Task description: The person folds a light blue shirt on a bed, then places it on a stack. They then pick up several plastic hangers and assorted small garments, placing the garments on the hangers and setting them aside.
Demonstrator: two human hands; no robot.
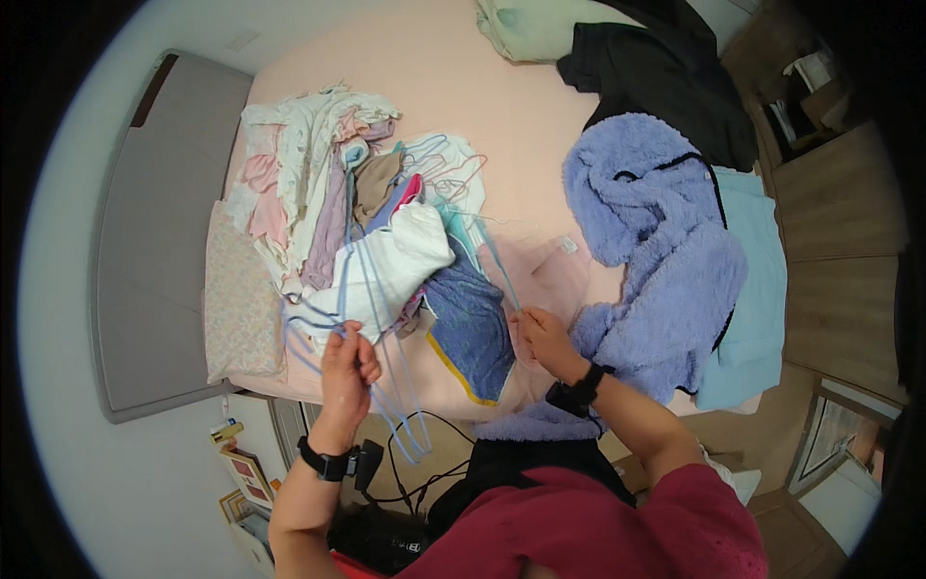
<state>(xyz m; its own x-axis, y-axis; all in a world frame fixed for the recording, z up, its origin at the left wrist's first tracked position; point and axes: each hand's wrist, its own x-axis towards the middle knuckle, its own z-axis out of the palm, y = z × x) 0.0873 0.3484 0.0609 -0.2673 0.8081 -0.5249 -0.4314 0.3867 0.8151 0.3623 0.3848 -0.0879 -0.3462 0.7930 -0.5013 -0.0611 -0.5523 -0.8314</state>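
Note:
My left hand [350, 362] is closed on several blue clothes hangers [380, 318], whose thin frames spread out above and below the fist. My right hand [542, 339] pinches the end of a thin teal hanger [500, 266], which slants up and left toward the clothes. Beneath it lies a sheer pink garment [553, 279]. Between my hands, a blue garment with a yellow edge [474, 326] lies on the bed. A white garment [391, 257] rests above my left hand. More hangers, pink and blue [441, 170], lie at the top of this pile.
The bed's pink sheet [434, 65] lies under everything. White and pink clothes [296, 152] and a floral pillow [242, 297] are at left, by the grey headboard [166, 239]. A purple fleece [665, 289], black cloth [665, 87] and light blue cloth [752, 289] lie right. Black cables [434, 478] hang below.

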